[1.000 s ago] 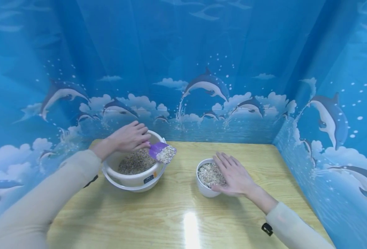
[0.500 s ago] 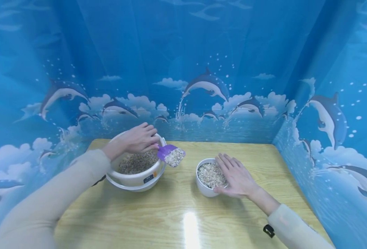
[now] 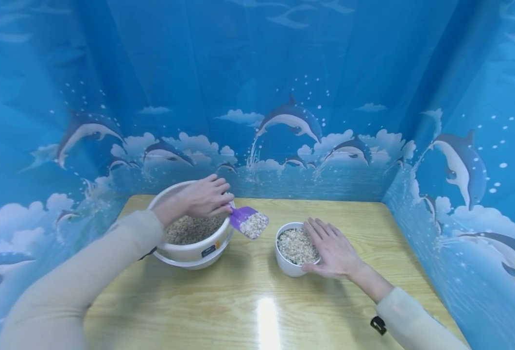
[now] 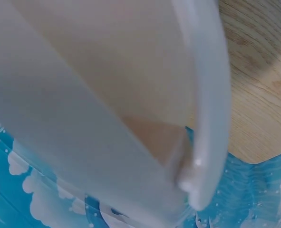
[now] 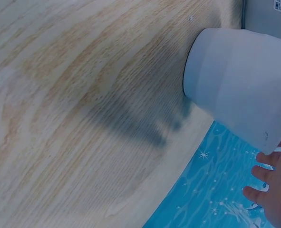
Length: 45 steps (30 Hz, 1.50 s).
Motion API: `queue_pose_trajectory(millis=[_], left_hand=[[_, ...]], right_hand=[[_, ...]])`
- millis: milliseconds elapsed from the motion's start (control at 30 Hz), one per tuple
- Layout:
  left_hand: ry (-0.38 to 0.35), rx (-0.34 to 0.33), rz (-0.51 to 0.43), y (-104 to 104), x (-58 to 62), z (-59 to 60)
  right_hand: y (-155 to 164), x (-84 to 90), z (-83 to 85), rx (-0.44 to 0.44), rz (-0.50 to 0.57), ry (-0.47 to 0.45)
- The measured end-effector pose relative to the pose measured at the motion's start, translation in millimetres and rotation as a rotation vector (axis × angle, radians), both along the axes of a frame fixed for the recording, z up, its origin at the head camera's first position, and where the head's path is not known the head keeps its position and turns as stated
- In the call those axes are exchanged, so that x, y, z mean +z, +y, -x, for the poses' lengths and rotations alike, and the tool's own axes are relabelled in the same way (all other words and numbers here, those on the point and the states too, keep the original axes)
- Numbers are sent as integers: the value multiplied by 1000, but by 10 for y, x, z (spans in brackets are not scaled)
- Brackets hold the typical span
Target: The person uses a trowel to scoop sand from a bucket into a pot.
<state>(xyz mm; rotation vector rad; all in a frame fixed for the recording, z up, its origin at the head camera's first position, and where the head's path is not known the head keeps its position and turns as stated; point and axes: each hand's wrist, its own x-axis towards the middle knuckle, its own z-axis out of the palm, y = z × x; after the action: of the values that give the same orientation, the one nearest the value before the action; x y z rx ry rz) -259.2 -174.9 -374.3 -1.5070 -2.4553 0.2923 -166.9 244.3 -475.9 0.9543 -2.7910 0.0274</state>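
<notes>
My left hand [image 3: 205, 197] grips the handle of a small purple shovel [image 3: 240, 216], its blade heaped with pale gravel [image 3: 254, 225]. The blade sticks out past the right rim of a white bucket [image 3: 185, 250] that holds darker gravel [image 3: 192, 231]. That bucket's wall [image 4: 83, 142] fills much of the left wrist view. To the right stands a white pot [image 3: 286, 266], full of gravel nearly to its rim. My right hand [image 3: 334, 253] lies with straight fingers along the pot's right rim. In the right wrist view, fingertips [image 5: 261, 173] show beside the pot [image 5: 240, 80].
A wooden table [image 3: 222, 306] bears both containers. The bucket's white carrying handle [image 3: 183, 266] hangs down around its front. Blue dolphin-print curtains [image 3: 257, 97] enclose the back and sides of the table.
My left hand has carried the loaded shovel rightward, from over the bucket's rim into the gap before the pot. My right hand has shifted very slightly right at the pot's rim.
</notes>
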Motion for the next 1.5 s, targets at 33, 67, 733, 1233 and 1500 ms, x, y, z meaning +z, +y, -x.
queue_pose_trajectory(millis=[33, 67, 733, 1233, 1500], left_hand=[[-6, 2, 0, 12, -2, -1], [-11, 5, 2, 24, -5, 1], [6, -7, 1, 253, -30, -99], [-26, 22, 46, 416, -25, -127], [-28, 17, 79, 498, -11, -109]], right_hand=[[9, -8, -1, -1, -3, 0], [18, -14, -2, -1, -3, -1], [99, -66, 3, 11, 44, -12], [126, -82, 1, -17, 4, -4], [134, -58, -9, -27, 8, -14]])
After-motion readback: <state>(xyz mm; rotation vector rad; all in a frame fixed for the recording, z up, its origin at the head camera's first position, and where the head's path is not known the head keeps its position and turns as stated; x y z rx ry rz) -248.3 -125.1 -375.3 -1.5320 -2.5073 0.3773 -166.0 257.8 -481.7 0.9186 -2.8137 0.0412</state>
